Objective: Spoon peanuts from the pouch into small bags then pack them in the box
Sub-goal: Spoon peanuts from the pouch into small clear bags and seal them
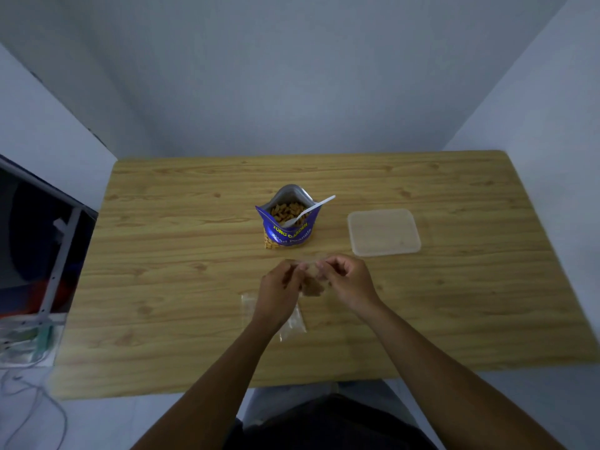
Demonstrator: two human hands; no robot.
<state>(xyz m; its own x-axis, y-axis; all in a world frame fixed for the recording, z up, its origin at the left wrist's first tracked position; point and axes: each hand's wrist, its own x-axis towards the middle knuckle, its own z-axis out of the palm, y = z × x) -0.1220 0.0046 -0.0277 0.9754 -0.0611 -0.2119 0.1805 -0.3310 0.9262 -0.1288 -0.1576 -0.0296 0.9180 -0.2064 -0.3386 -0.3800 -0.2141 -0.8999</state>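
A blue peanut pouch (285,233) stands open in the middle of the wooden table (162,254), full of peanuts, with a white plastic spoon (308,211) leaning in its mouth. Just in front of it, my left hand (279,287) and my right hand (347,280) pinch the top of a small clear bag (311,284) that holds some peanuts. Both hands hold it a little above the table. More small clear bags (292,326) lie flat under my left wrist, partly hidden. A clear plastic box (383,232) sits to the right of the pouch.
Pale walls close in behind and on both sides of the table. A dark frame with metal bars (55,254) and loose cables (29,401) stand off the table's left edge.
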